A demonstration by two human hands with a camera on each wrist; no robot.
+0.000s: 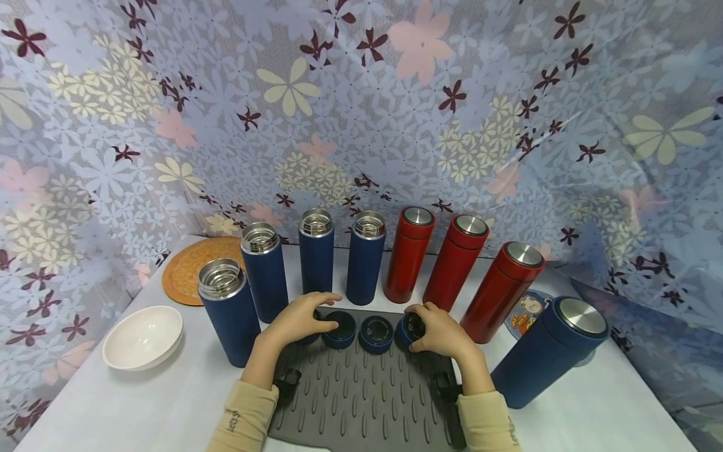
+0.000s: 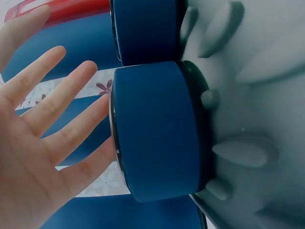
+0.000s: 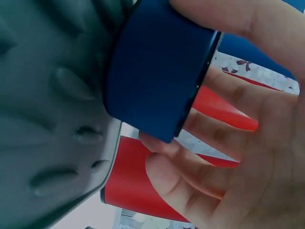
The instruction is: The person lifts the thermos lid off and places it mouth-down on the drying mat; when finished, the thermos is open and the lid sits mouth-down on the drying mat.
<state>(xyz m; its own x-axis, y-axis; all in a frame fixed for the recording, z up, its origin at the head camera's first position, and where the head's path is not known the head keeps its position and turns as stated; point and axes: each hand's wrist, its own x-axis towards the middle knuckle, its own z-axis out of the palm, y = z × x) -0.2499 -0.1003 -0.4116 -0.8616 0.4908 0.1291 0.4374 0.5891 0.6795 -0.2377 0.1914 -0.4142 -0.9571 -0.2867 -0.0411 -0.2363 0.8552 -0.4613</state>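
My right hand (image 1: 440, 331) grips the rightmost blue bottle lid (image 3: 152, 71), with thumb and fingers at its sides. That lid is on the ribbed grey mat (image 1: 361, 402). Over the left end of the lid row, my left hand (image 1: 302, 320) has its fingers spread, fairly straight. In the left wrist view its fingertips are close beside the leftmost lid (image 2: 157, 133), which the hand partly hides in the head view. Between the hands sit two more blue lids, one left of centre (image 1: 339, 329) and one at the centre (image 1: 375, 334), dark faces up.
Several lidless blue bottles (image 1: 366, 263) stand behind and left of the mat. Three capped red bottles (image 1: 410, 257) stand at the back right, and a capped blue bottle (image 1: 545, 355) at the right. A white bowl (image 1: 143, 339), an orange round board (image 1: 189, 270) and a patterned plate (image 1: 528, 307) lie around.
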